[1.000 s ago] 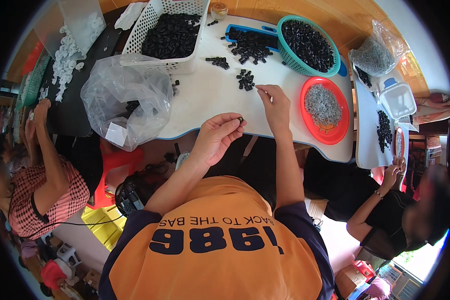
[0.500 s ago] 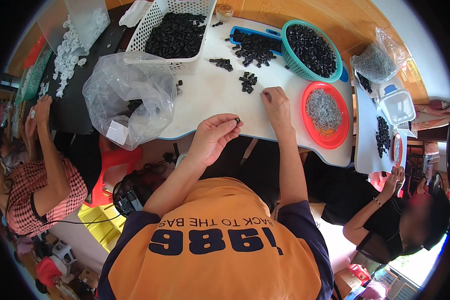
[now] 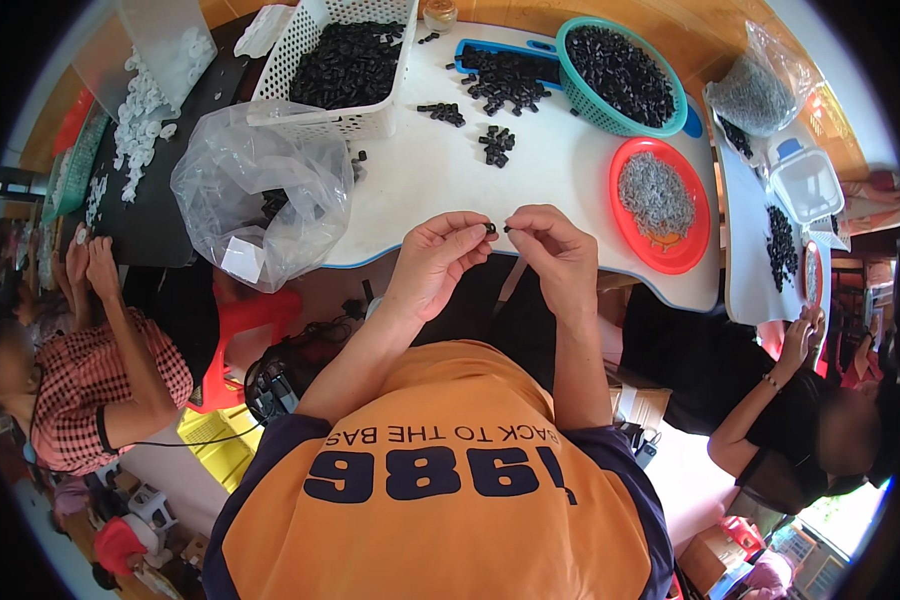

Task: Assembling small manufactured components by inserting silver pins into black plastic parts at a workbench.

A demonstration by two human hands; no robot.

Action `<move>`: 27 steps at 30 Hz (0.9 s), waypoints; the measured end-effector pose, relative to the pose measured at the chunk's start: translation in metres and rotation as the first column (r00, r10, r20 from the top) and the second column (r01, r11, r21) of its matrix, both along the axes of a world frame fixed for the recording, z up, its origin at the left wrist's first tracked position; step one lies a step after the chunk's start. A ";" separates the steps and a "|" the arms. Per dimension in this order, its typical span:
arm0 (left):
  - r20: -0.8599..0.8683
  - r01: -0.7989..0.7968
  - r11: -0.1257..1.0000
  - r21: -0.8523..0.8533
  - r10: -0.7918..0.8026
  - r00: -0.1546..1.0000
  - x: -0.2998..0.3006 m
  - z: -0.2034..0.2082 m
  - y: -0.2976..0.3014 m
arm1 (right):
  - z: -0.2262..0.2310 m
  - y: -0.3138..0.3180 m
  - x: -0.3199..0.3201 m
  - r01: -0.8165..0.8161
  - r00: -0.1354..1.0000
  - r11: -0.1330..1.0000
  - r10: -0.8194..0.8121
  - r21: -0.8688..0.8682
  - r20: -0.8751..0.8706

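I see both hands raised together just over the near edge of the white counter [image 3: 570,180], almost meeting at the fingertips. My left hand [image 3: 438,262] is curled narrow, thumb and forefinger pinched on a small black piece [image 3: 491,229]; my right hand [image 3: 555,250] is pinched just as tightly on something very small and dark [image 3: 507,229], too tiny for me to tell what it is. The two bits sit just beside each other, and I cannot tell whether they touch. Farther out on the counter lie two small clusters of loose black pieces [image 3: 496,145], and beyond them a blue tray [image 3: 490,50] with more of the same. To the far right stands a teal round basket [image 3: 620,75] full of black pieces, and nearer on the right a red dish [image 3: 670,255] holding a heap of small grey metal parts [image 3: 655,195]. On the far left a white slotted basket [image 3: 370,120] is filled with black pieces, and a crumpled clear plastic bag [image 3: 260,195] slumps over the counter's left near corner. Another person in a checked shirt [image 3: 80,385] works at far left, and another person's hands [image 3: 805,335] are busy at the right.
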State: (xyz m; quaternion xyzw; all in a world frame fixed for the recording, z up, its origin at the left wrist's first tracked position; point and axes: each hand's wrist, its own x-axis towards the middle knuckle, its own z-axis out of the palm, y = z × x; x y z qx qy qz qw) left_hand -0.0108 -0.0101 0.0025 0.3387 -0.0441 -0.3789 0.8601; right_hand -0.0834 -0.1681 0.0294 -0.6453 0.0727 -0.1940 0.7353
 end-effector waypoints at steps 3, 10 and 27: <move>0.014 0.010 1.000 0.006 -0.010 1.000 -0.004 0.002 0.000 | 0.002 0.003 -0.006 -0.014 1.000 0.996 0.012 -0.085 -0.023; 0.030 0.006 0.998 0.062 -0.008 1.000 -0.010 0.002 -0.003 | -0.002 0.004 -0.014 0.015 0.996 0.993 -0.025 -0.115 -0.082; -0.177 0.256 0.963 0.080 -0.239 0.955 0.000 -0.026 0.000 | -0.021 0.011 -0.031 0.060 0.998 0.893 -0.062 -0.446 0.009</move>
